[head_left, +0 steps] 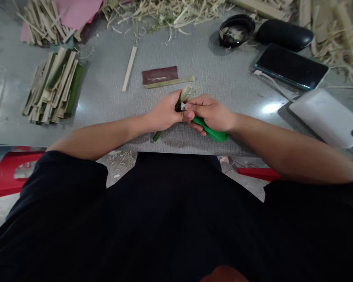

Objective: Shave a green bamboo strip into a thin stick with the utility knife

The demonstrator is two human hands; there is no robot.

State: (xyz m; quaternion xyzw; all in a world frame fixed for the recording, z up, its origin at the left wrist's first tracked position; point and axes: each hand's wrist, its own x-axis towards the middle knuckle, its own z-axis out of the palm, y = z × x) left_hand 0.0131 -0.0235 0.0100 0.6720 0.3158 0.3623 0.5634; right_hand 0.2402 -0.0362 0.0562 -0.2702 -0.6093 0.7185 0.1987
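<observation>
One strip [187, 92] and one knife [213, 132], held together just inside the near edge of the bench [106, 78].
The left hand [164, 112] has its grip pinching the strip, whose lower end slants toward that edge; the right hand [217, 112] has its grip closed on the knife's green handle, and whether the blade touches the strip I cannot tell. Beyond them, a slat [170, 82] lies along a brown patch [160, 73]. A bundle [54, 86] sits toward the bench's left edge, a phone [291, 65] toward its right edge, and shavings [164, 11] toward its far edge.
</observation>
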